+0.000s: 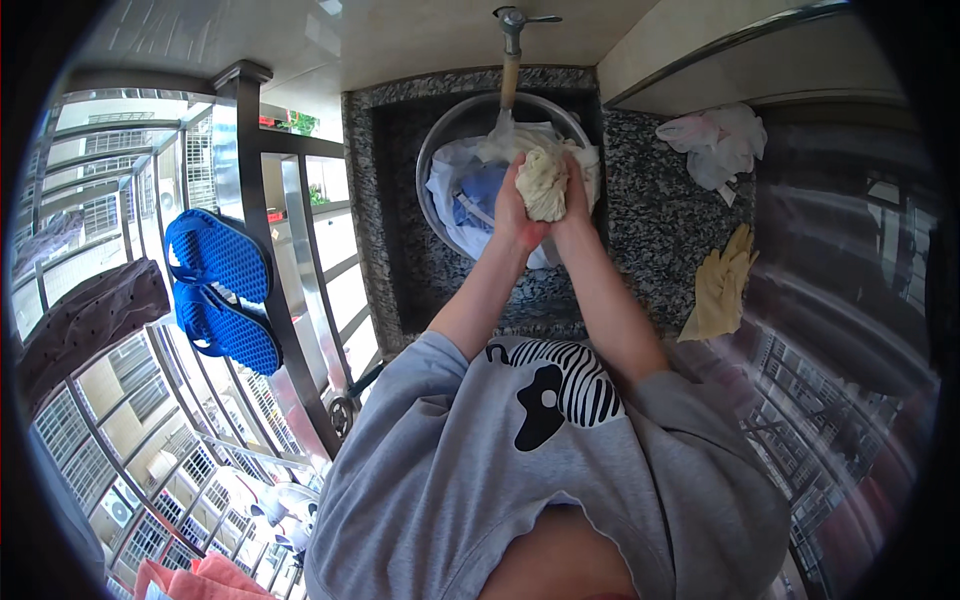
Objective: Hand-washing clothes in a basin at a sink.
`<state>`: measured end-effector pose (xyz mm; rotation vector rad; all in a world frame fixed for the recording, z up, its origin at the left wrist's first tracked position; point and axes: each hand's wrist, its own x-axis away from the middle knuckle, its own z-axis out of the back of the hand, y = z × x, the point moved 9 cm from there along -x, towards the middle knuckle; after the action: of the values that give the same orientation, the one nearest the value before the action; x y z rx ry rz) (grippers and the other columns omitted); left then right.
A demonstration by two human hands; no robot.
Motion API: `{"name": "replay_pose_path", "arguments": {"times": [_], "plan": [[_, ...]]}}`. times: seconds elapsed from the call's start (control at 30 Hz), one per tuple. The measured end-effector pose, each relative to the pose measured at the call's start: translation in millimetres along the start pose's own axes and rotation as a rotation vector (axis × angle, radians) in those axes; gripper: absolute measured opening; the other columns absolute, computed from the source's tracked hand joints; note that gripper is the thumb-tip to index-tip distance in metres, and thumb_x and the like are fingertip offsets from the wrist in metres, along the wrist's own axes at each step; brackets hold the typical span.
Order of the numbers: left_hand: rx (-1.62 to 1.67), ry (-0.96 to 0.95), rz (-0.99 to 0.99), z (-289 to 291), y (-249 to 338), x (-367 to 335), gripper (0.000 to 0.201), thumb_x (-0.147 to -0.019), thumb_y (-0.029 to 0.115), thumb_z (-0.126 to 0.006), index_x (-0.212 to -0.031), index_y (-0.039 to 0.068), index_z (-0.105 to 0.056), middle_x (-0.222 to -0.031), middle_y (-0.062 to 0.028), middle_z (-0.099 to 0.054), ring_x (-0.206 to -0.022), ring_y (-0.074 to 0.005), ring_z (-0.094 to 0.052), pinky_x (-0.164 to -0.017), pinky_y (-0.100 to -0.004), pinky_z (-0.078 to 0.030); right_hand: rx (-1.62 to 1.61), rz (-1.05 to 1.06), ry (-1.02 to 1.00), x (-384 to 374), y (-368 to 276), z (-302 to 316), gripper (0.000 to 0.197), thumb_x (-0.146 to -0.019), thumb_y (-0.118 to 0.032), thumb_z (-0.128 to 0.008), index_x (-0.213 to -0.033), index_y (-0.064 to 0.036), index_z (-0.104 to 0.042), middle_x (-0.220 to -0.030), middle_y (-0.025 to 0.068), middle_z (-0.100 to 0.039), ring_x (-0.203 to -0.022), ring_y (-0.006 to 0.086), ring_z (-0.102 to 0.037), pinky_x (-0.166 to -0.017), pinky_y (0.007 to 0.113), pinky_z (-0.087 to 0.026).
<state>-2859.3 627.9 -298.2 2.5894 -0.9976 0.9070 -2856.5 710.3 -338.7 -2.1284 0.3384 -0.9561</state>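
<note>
Between my two hands is a bunched-up cream cloth (pixel 543 184), squeezed into a ball above a round metal basin (pixel 424 180). My left hand (pixel 511 212) presses it from the left, and my right hand (pixel 577 200) closes round it from the right. Beneath them, white and blue laundry (pixel 470 195) fills the basin. Water (pixel 502 128) runs from the tap (pixel 511 45) into the basin just beyond the cloth. The basin rests in a dark speckled stone sink (pixel 395 240). My fingertips are partly hidden behind the cloth.
On the stone counter (pixel 650 215) to the right lie a crumpled clear plastic bag (pixel 715 145) and yellow rubber gloves (pixel 722 283). Blue slippers (pixel 222 290) hang by the metal railing (pixel 250 170) on the left. A tiled wall (pixel 420 35) stands behind the sink.
</note>
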Motion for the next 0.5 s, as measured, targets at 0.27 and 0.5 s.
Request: {"name": "replay_pose_path", "arguments": {"times": [0.27, 0.5], "plan": [[-0.398, -0.219, -0.115, -3.9, 25.3, 28.5, 0.026, -0.09, 0.01, -0.056, -0.116, 0.004, -0.056, -0.115, -0.0088, -0.062, -0.108, -0.0247, -0.061, -0.096, -0.0402, -0.05, -0.418, -0.422, -0.337, 18.2, 34.0, -16.1, 0.043, -0.098, -0.039, -0.05, -0.123, -0.0051, -0.055, -0.116, 0.0084, -0.063, -0.101, 0.0264, -0.064, -0.085, 0.041, -0.056], [-0.328, -0.09, -0.199, 66.4, 62.5, -0.6, 0.036, -0.093, 0.018, -0.052, -0.127, 0.007, -0.052, -0.118, -0.0129, -0.06, -0.111, -0.0273, -0.059, -0.096, -0.041, -0.049, 0.922, 0.655, -0.241, 86.9, -29.3, -58.7, 0.017, -0.08, -0.024, -0.07, -0.079, -0.0094, -0.062, -0.082, 0.006, -0.062, -0.083, 0.023, -0.066, -0.069, 0.038, -0.052]]}}
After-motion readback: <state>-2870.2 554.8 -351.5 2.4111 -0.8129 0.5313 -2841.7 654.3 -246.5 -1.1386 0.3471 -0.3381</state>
